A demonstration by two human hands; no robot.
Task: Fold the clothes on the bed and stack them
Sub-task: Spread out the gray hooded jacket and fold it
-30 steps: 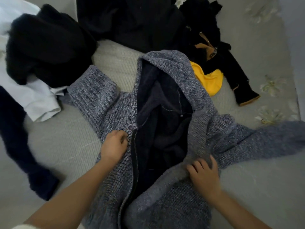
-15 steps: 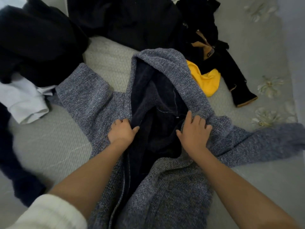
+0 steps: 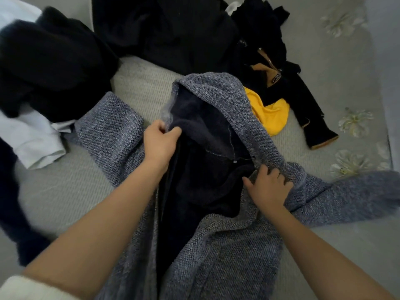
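A grey-blue knit hooded jacket (image 3: pixel 227 256) with a dark fleece lining lies open, front up, on the bed, hood pointing away from me and sleeves spread to both sides. My left hand (image 3: pixel 160 141) pinches the left edge of the hood opening near the collar. My right hand (image 3: pixel 268 185) grips the right front edge just below the hood, fingers curled into the knit. The jacket's lower hem is out of view.
Black garments (image 3: pixel 54 61) are piled at the back left over a white shirt (image 3: pixel 32 137). More black clothes (image 3: pixel 173 31) lie at the back. A yellow garment (image 3: pixel 268 115) and a black sleeve with tan cuff (image 3: pixel 313 126) lie right of the hood. The grey bedspread (image 3: pixel 65 191) has flower prints.
My left hand moved up from the zipper edge to the hood's left rim and pinched it. My right hand shifted slightly right and took hold of the right collar edge.
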